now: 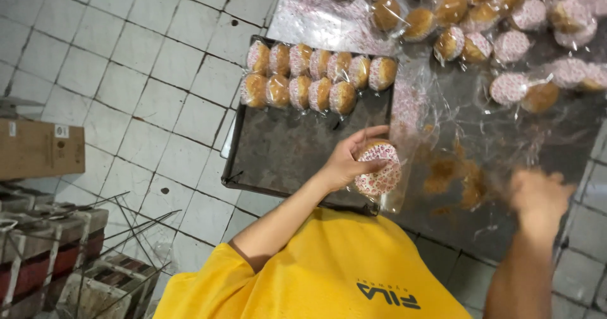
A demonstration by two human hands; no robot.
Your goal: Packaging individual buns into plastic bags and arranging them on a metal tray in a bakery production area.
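Half tray (284, 154) bare, left hand (348, 161) holding bun (378, 170)

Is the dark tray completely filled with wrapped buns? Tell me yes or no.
No, the buns fill only two rows at the tray's far end.

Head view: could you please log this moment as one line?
left hand: holds wrapped round golden bun | right hand: blurred, above steel table | dark metal tray: two bun rows

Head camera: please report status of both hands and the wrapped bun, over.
Left hand gripping wrapped bun over dark tray. Right hand blurred, on table beside loose wrapped buns; grip unclear. Two rows of buns fill tray's far end.
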